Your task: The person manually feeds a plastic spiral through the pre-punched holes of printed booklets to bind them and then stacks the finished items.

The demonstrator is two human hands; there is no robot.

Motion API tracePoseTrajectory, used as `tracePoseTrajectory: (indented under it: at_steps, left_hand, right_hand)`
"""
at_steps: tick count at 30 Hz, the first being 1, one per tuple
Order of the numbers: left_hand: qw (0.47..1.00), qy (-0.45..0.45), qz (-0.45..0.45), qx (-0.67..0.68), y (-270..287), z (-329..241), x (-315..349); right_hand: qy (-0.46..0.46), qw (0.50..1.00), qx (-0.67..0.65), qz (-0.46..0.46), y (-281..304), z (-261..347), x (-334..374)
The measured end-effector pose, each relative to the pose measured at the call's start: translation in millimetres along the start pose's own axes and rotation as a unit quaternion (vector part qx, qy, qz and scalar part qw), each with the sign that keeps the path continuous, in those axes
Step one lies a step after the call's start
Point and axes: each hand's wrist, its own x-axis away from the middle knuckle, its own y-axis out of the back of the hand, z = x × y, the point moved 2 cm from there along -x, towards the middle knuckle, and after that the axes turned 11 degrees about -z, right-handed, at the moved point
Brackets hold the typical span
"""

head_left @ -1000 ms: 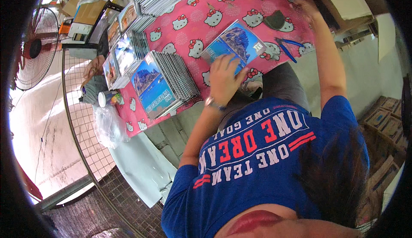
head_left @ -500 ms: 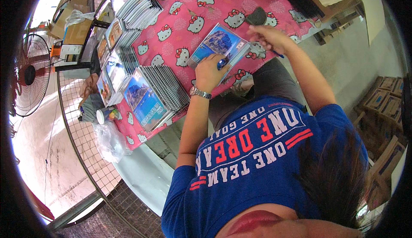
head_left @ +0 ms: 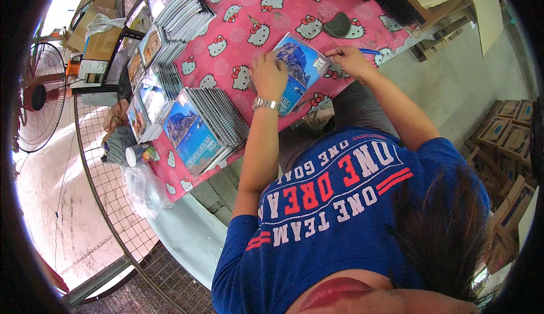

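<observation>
Pressing the left hand (head_left: 268, 75) flat on the notebook (head_left: 298, 70) lying on the pink tablecloth (head_left: 238, 30), pinning it steady; pinching its wire binding at the far edge with the right hand (head_left: 349, 60), fingers closed narrow. Stacking finished notebooks (head_left: 204, 130) nearby.

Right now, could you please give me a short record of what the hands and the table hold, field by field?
left hand: pressed flat on a notebook with a blue landscape cover
right hand: at the notebook's far edge, fingers on its spiral binding
wrist: silver watch on the left arm
surface: table under a pink cartoon-cat cloth
left of the hands: fanned stack of like notebooks, more stacks beyond
past the notebook: dark pouch
floor at left: standing fan
</observation>
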Motion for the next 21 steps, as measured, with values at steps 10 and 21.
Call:
tracePoseTrajectory:
  at_steps: [10, 21]
  left_hand:
    - [0.99, 0.123, -0.032, 0.057, -38.5, 33.9, -2.4]
    - [0.974, 0.094, -0.152, 0.139, -33.3, 29.7, 5.8]
  right_hand:
    - [0.134, 0.988, 0.027, -0.064, 16.0, -2.7, -4.3]
    - [0.187, 0.977, 0.07, -0.082, -9.0, 1.1, 4.8]
